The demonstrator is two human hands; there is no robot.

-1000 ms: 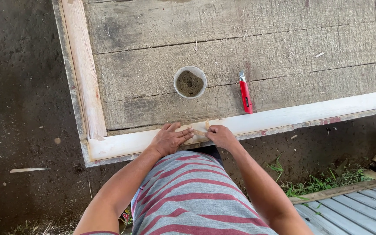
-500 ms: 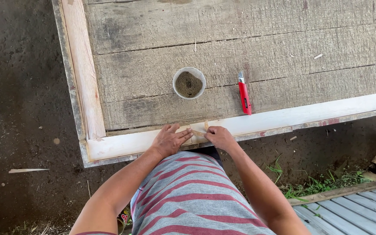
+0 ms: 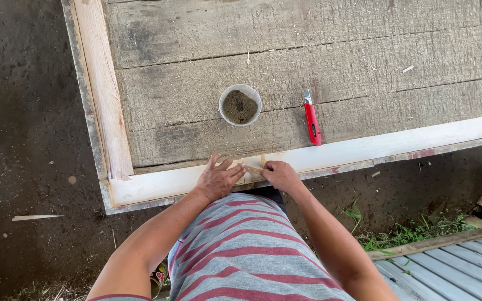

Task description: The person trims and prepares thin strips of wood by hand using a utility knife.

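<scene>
Hands worked at the frame's [image 3: 364, 149] near rail on the tabletop [image 3: 207, 106]: left hand [image 3: 218, 179] lay spread flat as a steadying clamp, right hand [image 3: 279, 175] pinched a small wood sliver [image 3: 254, 169], best kept low and pressed firmly.

The left hand [image 3: 218, 179] is being spread flatter, and the right hand [image 3: 279, 175] is being drawn slightly nearer along the white frame rail [image 3: 364, 150].
</scene>
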